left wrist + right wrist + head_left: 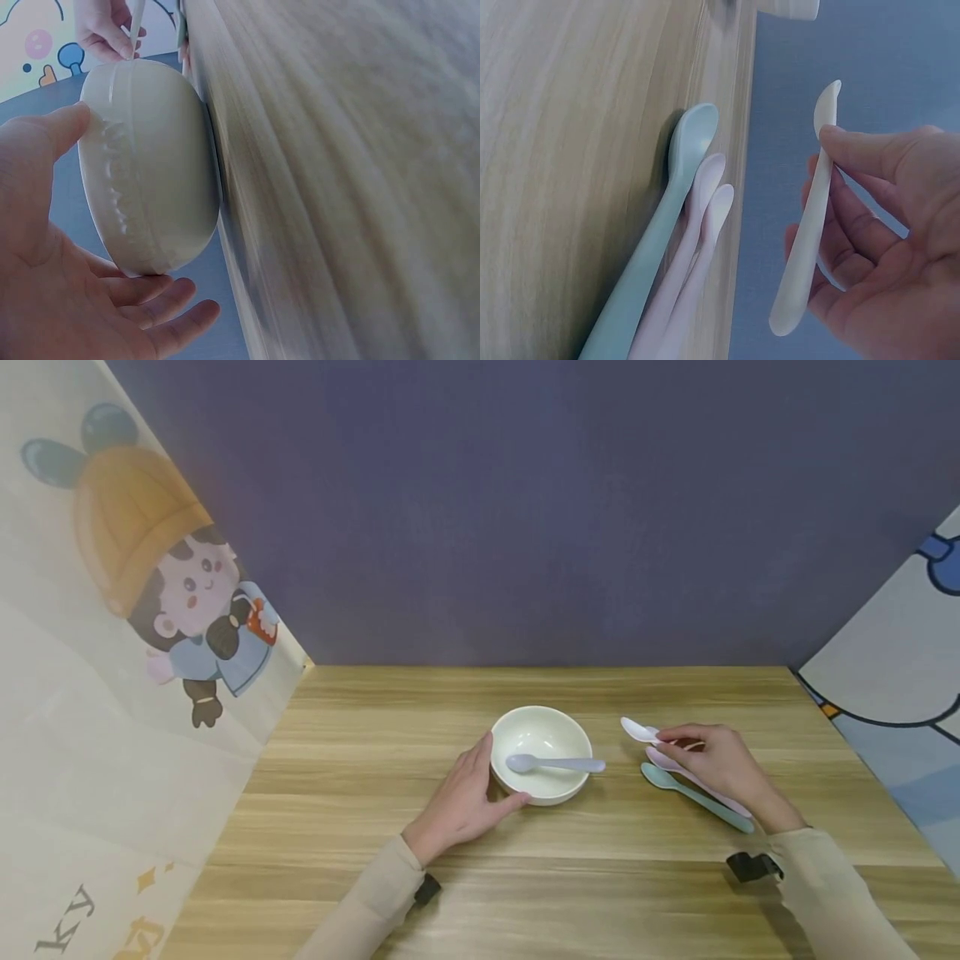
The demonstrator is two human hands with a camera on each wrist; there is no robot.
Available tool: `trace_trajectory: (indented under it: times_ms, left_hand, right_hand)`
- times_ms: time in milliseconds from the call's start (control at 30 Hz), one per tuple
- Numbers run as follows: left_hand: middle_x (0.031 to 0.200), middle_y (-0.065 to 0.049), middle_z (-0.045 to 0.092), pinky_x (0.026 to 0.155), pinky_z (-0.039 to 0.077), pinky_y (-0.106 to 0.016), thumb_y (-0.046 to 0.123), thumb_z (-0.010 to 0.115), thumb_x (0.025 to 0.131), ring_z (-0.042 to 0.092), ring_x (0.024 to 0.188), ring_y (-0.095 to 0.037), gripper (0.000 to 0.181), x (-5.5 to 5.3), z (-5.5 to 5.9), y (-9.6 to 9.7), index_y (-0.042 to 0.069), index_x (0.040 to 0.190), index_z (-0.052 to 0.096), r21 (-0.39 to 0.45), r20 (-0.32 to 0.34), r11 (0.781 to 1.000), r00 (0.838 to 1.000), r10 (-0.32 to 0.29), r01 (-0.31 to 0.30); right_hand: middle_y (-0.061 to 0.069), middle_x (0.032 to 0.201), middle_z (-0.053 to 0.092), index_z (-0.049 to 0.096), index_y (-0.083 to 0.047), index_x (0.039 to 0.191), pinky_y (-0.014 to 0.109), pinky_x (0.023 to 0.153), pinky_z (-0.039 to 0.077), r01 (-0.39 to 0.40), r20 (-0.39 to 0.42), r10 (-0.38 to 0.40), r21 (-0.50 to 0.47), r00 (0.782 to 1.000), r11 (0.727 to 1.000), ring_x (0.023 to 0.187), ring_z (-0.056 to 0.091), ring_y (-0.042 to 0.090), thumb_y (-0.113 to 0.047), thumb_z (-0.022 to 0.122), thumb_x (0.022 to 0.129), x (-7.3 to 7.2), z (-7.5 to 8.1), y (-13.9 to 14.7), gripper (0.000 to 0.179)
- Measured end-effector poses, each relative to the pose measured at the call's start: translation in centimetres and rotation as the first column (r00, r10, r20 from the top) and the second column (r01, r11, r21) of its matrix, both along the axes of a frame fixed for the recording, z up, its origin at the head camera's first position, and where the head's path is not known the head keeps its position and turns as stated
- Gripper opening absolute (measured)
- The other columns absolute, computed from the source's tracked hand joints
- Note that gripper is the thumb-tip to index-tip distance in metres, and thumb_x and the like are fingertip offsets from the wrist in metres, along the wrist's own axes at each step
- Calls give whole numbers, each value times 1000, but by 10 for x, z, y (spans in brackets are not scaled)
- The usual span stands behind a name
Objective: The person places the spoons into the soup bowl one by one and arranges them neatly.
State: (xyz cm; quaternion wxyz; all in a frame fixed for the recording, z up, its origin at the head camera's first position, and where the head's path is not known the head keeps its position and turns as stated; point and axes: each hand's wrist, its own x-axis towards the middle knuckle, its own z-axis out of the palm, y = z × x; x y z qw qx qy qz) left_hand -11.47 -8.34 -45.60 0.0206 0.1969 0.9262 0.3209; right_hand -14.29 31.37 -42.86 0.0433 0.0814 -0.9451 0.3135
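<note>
A cream bowl (534, 731) stands on the table, with a pale lilac spoon (558, 764) lying across it and its handle over the right rim. My left hand (468, 797) holds the bowl's left side, thumb on the near rim and fingers around the outer wall. To the right, my right hand (723, 764) pinches a white spoon (810, 232) near its head, raised above the table. Below that hand lie a green spoon (656, 232), a pink spoon (681, 270) and a paler pink spoon (705, 262), side by side. The hand partly covers them in the head view.
The wooden table (360, 760) ends at a dark blue back panel (525, 527). Cartoon-printed panels flank it, one on the left (90, 710) and one on the right (892, 660). Each wrist carries a small black camera mount (750, 866).
</note>
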Motion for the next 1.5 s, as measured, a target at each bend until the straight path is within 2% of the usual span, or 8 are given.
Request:
trace_trajectory:
  times_ms: [167,400,733,967,1267,1500]
  left_hand:
    - [174,-20,29,131,34,-48,65,71,95,37,157,-37,114,0,0,0,-1,170,15,-4,1,1000,1000,3,-3]
    - [174,-20,30,130,35,-48,67,70,94,37,157,-37,115,0,0,0,-2,169,16,-10,4,1000,1000,7,-7]
    - [174,-19,30,130,36,-48,67,70,94,38,157,-36,115,1,2,0,-1,169,16,-17,12,1000,1000,10,-10]
    - [174,-19,31,130,36,-48,66,71,95,39,157,-36,114,1,2,0,-1,169,16,-12,5,1000,1000,6,-6]
    - [173,-20,31,130,36,-48,67,70,94,39,156,-36,114,0,0,0,-1,169,16,-14,3,1000,1000,6,-6]
    - [173,-20,31,130,36,-47,66,71,95,39,156,-36,114,-2,-1,-1,0,170,15,-13,-7,1000,1000,0,0]
  right_hand:
    - [18,108,81,83,-5,113,20,65,57,-10,-7,10,-10,1000,1000,86,75,19,-21,80,98,0,3,-4,22]
    - [18,109,81,83,-6,115,20,64,57,-12,28,13,-33,1000,999,88,75,21,-23,80,98,1,8,-8,24]
    - [20,109,81,83,-5,114,20,65,58,-28,3,28,-49,1000,998,84,75,19,-18,81,97,2,9,-14,22]
    - [20,110,81,83,-5,114,20,65,58,-33,-6,32,-46,999,998,84,76,23,-17,81,97,1,11,-20,21]
    - [14,100,82,83,-5,111,21,64,56,-49,-17,48,-37,999,998,81,73,18,-16,80,96,0,12,-25,18]
    - [11,101,82,84,-7,110,21,65,56,-77,-18,76,-50,997,996,80,71,15,-17,81,96,0,13,-30,17]
